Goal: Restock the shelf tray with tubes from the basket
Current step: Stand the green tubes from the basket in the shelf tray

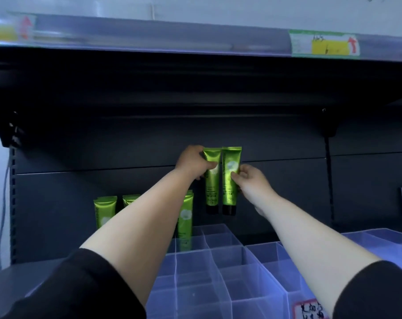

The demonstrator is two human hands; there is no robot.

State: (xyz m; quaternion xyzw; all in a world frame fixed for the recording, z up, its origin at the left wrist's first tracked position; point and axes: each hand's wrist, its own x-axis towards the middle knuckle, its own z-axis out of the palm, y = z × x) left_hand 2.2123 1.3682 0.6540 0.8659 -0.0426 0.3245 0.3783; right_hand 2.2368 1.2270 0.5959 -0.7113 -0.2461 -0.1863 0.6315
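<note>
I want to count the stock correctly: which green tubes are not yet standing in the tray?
The two tubes held up side by side, caps down: one in the left hand, tube, one in the right hand, tube.

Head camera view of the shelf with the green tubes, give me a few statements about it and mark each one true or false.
1. Each hand holds one green plastic tube with a black cap. True: the left hand grips the left tube, and the right hand pinches the right tube.
2. Both held tubes hang cap upward. False: their caps point down.
3. More green tubes stand at the back left of the clear plastic divided tray.
True.
4. The front compartments of the tray are packed with tubes. False: they hold none.
</note>
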